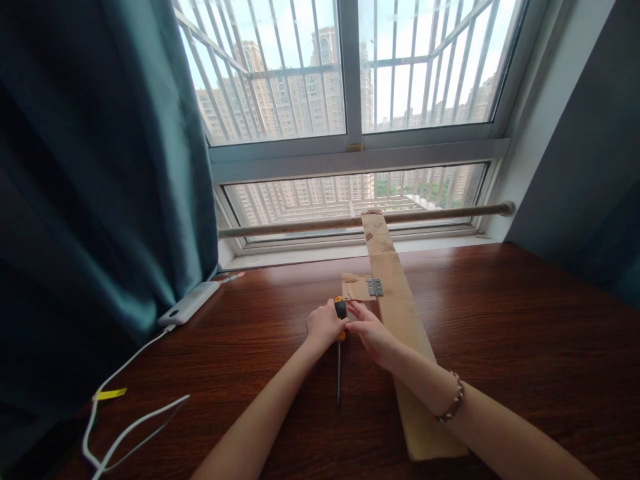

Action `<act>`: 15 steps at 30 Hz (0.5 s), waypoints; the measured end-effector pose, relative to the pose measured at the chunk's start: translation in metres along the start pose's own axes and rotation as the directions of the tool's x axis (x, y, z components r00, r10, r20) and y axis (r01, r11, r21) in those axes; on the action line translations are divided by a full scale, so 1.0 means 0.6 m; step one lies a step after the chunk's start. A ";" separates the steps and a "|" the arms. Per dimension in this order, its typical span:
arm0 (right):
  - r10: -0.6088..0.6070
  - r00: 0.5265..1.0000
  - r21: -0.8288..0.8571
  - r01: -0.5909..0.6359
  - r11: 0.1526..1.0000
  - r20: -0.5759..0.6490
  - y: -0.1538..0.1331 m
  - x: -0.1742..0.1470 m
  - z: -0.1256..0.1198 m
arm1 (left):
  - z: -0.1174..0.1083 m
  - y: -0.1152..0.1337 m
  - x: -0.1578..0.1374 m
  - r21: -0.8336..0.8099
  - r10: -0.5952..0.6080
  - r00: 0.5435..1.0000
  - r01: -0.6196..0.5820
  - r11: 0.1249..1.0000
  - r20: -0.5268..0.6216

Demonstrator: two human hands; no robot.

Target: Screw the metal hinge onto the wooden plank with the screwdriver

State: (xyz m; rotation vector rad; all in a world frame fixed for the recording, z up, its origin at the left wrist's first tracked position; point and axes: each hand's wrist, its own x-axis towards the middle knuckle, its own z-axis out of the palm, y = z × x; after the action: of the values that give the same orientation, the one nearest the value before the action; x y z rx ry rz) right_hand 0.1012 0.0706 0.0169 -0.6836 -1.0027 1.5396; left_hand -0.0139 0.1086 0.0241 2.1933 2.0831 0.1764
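Note:
My left hand (pixel 325 325) is closed around the handle of a screwdriver (pixel 339 373). Its handle is black and yellow, and the long metal shaft points back towards me, low over the table. Just right of the handle is my right hand (pixel 373 332), fingers stretched out and apart, the fingertips close to the screwdriver; whether they touch it I cannot tell. Beyond both hands lies a small piece of board (pixel 356 285), joined by a metal hinge (pixel 375 287) to a long wooden board (pixel 400 300). My right forearm crosses over the long board.
The brown wooden table (pixel 510 333) reaches to a window with a horizontal rail (pixel 440 213); the board's far end is at this rail. On the left are a dark curtain (pixel 165 167), a white power strip (pixel 193 303), a white cable (pixel 135 427) and a yellow strip (pixel 111 394).

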 end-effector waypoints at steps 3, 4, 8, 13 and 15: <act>0.004 1.000 -0.015 -0.004 1.000 0.000 0.001 0.000 -0.001 | -0.001 -0.002 -0.001 -0.005 0.015 1.000 -0.015 1.000 0.009; 0.006 1.000 -0.019 -0.007 1.000 -0.001 0.000 -0.001 -0.001 | -0.003 -0.003 -0.002 -0.007 0.031 1.000 -0.031 1.000 -0.007; -0.004 1.000 -0.028 0.003 1.000 -0.017 -0.004 -0.002 0.002 | -0.028 -0.009 0.004 -0.143 0.099 0.965 -0.136 0.980 -0.243; 0.008 1.000 -0.025 -0.008 1.000 -0.030 -0.003 0.001 0.003 | -0.058 -0.006 0.015 -0.792 0.075 0.978 -0.202 0.576 -0.196; 0.014 0.998 -0.011 -0.015 1.000 -0.058 -0.004 0.002 0.004 | -0.061 0.002 0.012 -0.919 0.059 0.989 -0.145 0.367 -0.132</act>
State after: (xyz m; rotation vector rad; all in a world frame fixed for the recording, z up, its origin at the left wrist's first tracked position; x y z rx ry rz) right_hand 0.1002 0.0713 0.0201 -0.7411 -0.9653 1.5190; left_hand -0.0184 0.1160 0.0604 1.5179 1.2330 1.1607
